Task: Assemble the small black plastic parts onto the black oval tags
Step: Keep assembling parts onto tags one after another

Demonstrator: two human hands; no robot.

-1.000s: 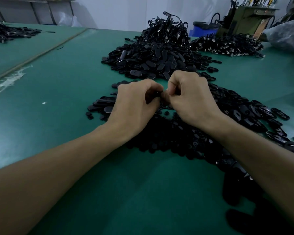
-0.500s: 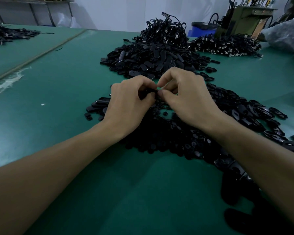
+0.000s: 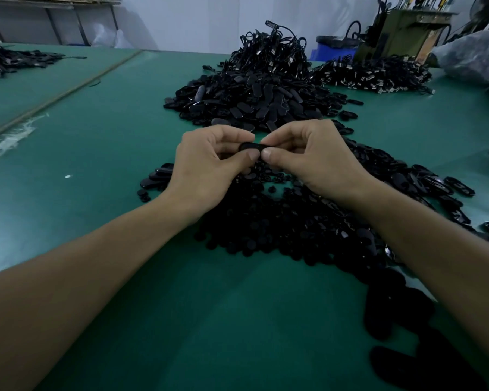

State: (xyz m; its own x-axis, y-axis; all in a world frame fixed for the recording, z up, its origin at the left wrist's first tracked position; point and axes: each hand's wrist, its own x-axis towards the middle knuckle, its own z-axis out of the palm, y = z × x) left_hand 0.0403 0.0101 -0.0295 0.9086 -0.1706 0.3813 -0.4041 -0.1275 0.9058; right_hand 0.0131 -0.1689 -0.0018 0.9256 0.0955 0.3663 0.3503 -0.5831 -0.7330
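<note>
Fingers (image 3: 251, 157) of the left hand (image 3: 206, 162) and right hand (image 3: 311, 159) pinched one tag (image 3: 250, 146) just above the parts (image 3: 280, 221) on the tabletop (image 3: 96, 193), so holding it level and pushing straight seemed best.

Green tabletop (image 3: 96, 153) in dim, even light. A raised seam (image 3: 68, 91) runs diagonally across its far left part. Beyond the far edge: a pale wall (image 3: 195, 21), a metal-legged rack (image 3: 51, 24) at left, and a blue bin (image 3: 322, 53), an olive-green machine (image 3: 401, 32) and a clear plastic bag (image 3: 469, 52) at right.
</note>
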